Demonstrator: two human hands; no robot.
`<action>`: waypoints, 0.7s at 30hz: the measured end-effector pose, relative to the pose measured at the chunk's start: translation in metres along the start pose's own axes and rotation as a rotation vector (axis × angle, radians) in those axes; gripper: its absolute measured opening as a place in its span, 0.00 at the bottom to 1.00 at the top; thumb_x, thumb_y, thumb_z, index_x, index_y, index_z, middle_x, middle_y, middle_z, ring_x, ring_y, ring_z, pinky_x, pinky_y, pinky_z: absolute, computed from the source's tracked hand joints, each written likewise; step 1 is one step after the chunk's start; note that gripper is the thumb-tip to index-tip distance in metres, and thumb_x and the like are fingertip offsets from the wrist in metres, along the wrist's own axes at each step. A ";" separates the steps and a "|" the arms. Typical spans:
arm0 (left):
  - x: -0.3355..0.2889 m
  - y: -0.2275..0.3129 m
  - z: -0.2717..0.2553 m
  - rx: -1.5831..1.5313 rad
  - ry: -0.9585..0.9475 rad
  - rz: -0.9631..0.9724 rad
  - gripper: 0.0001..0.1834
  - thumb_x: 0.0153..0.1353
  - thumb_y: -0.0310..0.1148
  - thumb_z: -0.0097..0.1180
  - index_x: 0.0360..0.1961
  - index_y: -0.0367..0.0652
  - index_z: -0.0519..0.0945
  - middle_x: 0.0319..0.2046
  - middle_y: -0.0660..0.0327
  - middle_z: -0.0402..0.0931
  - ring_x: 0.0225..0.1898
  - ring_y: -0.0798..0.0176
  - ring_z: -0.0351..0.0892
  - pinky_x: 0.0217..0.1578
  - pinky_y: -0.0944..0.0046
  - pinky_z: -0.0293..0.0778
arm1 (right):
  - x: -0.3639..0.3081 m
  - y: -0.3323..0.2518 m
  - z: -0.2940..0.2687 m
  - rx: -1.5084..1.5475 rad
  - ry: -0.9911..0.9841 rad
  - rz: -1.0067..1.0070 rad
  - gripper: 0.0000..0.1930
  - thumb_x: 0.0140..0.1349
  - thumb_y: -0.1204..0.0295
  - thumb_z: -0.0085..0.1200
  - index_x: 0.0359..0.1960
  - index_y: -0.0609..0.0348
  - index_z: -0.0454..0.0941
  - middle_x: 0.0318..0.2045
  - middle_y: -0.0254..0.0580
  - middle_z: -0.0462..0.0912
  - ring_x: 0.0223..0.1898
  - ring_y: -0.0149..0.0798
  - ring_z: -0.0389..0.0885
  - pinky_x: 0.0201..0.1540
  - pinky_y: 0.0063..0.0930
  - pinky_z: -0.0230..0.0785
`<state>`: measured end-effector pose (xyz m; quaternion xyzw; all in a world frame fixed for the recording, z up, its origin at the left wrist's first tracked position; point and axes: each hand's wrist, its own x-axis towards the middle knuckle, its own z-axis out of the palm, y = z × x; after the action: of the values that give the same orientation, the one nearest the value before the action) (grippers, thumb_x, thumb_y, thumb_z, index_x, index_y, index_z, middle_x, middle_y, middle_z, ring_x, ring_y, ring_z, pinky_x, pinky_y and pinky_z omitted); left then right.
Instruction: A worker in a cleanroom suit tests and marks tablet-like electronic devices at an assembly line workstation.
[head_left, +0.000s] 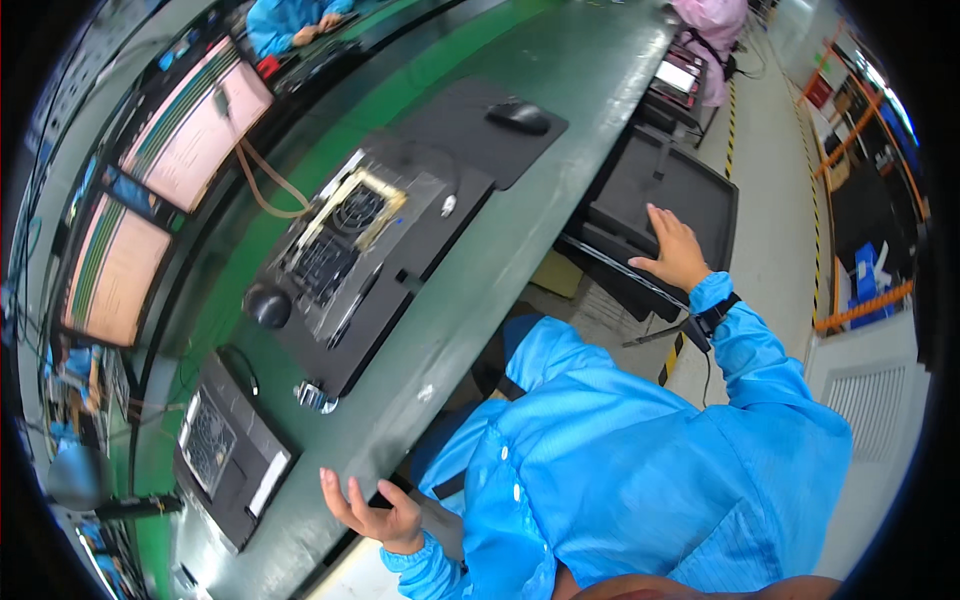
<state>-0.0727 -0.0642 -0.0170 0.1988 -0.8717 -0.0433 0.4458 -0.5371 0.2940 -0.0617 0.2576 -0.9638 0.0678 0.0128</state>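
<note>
My left hand (376,515) is palm up with its fingers apart, holding nothing, beside the near edge of the green workbench (440,330). Out to the right, my right hand (676,250) is also open, thumb away from the fingers. It is over or at the near edge of a black tray (706,185); whether it touches the tray I cannot tell. On the bench lies a dark fixture plate (440,205) bearing a part with a round fan (358,210). A slim dark pen-like tool (355,305) rests along its front side.
Two monitors (198,125) stand behind the bench. A computer mouse (520,117) sits on a black mat (425,125). A black board (232,440) lies farther left, near a small metallic item (315,397). A person in pink (712,15) is at the far end. Shelving (850,150) lines the right.
</note>
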 end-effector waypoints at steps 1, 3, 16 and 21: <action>0.010 0.002 0.008 0.001 -0.045 0.039 0.25 0.63 0.21 0.53 0.63 0.37 0.72 0.69 0.39 0.65 0.69 0.31 0.69 0.67 0.33 0.68 | -0.001 0.002 0.003 -0.023 0.033 -0.002 0.57 0.56 0.44 0.71 0.80 0.57 0.53 0.72 0.60 0.67 0.75 0.61 0.62 0.72 0.56 0.58; 0.025 0.006 0.018 -0.051 -0.082 0.069 0.24 0.62 0.20 0.53 0.61 0.36 0.74 0.68 0.39 0.67 0.68 0.32 0.70 0.66 0.34 0.70 | -0.007 0.004 0.007 -0.010 0.136 -0.067 0.51 0.57 0.48 0.70 0.78 0.58 0.58 0.69 0.59 0.70 0.71 0.60 0.67 0.70 0.50 0.63; 0.047 0.049 0.044 -0.492 -0.137 -0.050 0.19 0.55 0.19 0.63 0.51 0.34 0.83 0.48 0.47 0.86 0.50 0.42 0.86 0.56 0.48 0.79 | -0.071 0.057 -0.054 -0.048 0.486 0.063 0.12 0.58 0.75 0.66 0.42 0.64 0.79 0.42 0.56 0.79 0.48 0.61 0.79 0.49 0.50 0.73; 0.048 0.053 0.042 -0.574 -0.252 -0.115 0.19 0.58 0.22 0.67 0.52 0.36 0.83 0.49 0.47 0.85 0.52 0.43 0.86 0.55 0.52 0.80 | -0.086 0.059 -0.060 -0.003 0.820 0.156 0.13 0.70 0.68 0.62 0.48 0.66 0.79 0.45 0.56 0.80 0.50 0.60 0.79 0.53 0.47 0.72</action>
<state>-0.1471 -0.0379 0.0078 0.1068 -0.8595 -0.3370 0.3691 -0.4926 0.3950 -0.0143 0.1355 -0.8955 0.1639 0.3910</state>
